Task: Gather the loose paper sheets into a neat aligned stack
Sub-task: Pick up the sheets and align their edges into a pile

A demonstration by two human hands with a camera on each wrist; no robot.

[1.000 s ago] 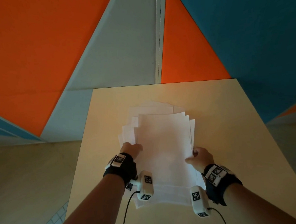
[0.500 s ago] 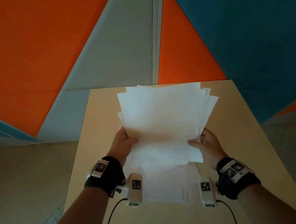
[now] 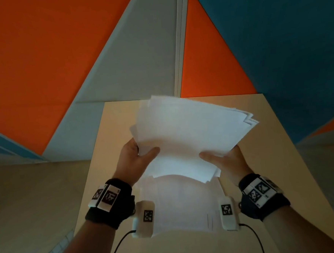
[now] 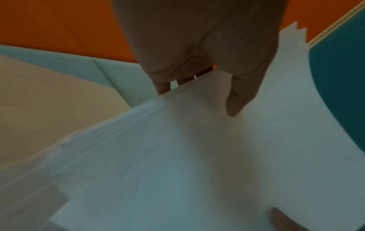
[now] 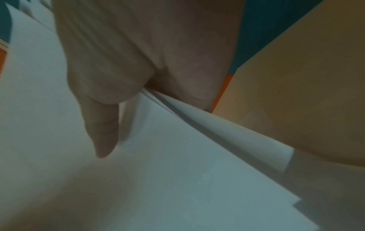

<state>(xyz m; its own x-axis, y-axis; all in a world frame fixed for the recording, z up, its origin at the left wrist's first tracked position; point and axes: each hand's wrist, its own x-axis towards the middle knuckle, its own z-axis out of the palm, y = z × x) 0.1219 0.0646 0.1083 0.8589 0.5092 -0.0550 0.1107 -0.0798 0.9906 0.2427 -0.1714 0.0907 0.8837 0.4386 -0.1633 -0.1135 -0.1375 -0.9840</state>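
Since one second ago the paper sheets [image 3: 190,136] have left the table [image 3: 279,158]; both hands now hold them up in the air above it, turned a little so that the far right corner points away. Edges are not yet even, and the corners fan out at the far right. More sheets [image 3: 183,204] lie flat on the table, below the lifted bundle and nearer to the person.

Left hand [image 3: 134,160] pinches the left edge of the bundle, thumb on top; right hand [image 3: 226,159] pinches the right edge in the same way. Only the left wrist view shows fingers [image 4: 164,87] under the bundle. In the right wrist view the thumb [image 5: 102,125] presses the top sheet, while the fingers under the paper are hidden. Both wrist views are blurred.
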